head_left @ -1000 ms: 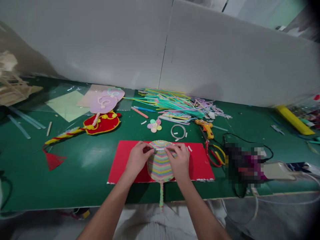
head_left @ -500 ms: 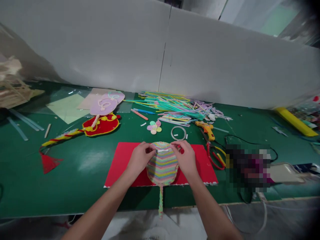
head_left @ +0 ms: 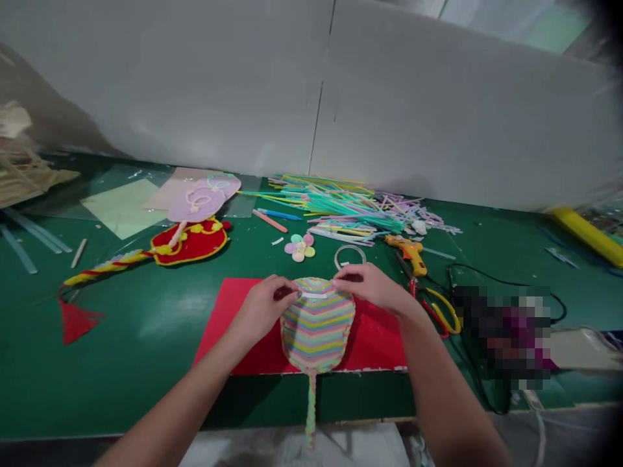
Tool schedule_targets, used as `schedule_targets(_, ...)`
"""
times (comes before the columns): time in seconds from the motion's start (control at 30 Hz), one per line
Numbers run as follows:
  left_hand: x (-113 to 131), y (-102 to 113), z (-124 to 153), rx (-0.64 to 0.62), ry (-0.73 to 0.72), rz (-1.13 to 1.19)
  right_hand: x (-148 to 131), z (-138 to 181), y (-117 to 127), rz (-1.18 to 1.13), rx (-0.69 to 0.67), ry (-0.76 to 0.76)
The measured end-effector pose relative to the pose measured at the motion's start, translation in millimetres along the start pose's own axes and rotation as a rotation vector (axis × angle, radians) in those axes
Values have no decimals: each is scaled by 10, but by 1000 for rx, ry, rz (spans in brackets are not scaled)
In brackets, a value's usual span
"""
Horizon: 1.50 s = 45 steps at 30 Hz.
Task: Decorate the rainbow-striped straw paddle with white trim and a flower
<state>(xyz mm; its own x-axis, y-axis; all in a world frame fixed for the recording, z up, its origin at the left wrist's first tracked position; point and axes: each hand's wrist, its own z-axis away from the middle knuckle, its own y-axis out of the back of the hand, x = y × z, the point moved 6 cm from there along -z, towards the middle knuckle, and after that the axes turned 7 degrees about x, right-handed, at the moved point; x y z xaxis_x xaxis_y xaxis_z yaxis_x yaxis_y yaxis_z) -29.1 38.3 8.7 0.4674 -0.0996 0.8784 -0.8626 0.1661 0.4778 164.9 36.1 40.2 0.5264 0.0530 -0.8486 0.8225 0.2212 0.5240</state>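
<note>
A round fan [head_left: 317, 327] woven in pastel stripes lies on a red sheet [head_left: 228, 324] near the table's front edge, its thin handle hanging past the edge. My left hand [head_left: 263, 308] pinches the fan's upper left rim, where a small white strip [head_left: 314, 295] lies. My right hand [head_left: 372, 287] hovers at the fan's upper right rim, fingers curled together and pinched near the strip's right end.
A pile of coloured straws [head_left: 341, 207] lies behind, with a paper flower [head_left: 299, 247], a white ring [head_left: 349, 257], a yellow glue gun [head_left: 411, 251] and scissors [head_left: 433, 308] to the right. A red pouch with tassel [head_left: 189, 240] and a purple fan [head_left: 202, 198] lie to the left.
My right hand has lifted from the fan's face and moved up and right to its top rim. The left hand keeps its pinch at the rim.
</note>
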Motion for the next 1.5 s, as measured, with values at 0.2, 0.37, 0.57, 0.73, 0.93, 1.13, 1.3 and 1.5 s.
schedule_targets(0.2,233,143,-104,59,-107,-302,188,20,43,127,159,-16)
schedule_targets(0.37,328,13,-235,119,-193,-324,382,5,24,-74,121,-155)
schedule_targets(0.57,60,-54,-308,43,-18,-194,348,17,-175,-315,-141,-249)
schedule_targets(0.73,98,-13,-320,13,131,108,243,-48,-173,-445,46,-181)
schedule_targets(0.93,106,-21,-281,57,286,317,280,-81,-250,-567,119,-219)
schedule_targets(1.13,46,41,-258,111,347,352,312,-54,-229,-717,64,-293)
schedule_targets(1.3,80,-20,-244,32,337,492,332,-47,-172,-831,86,-345)
schedule_targets(1.5,122,66,-300,107,214,468,382,-115,-94,-885,327,-240)
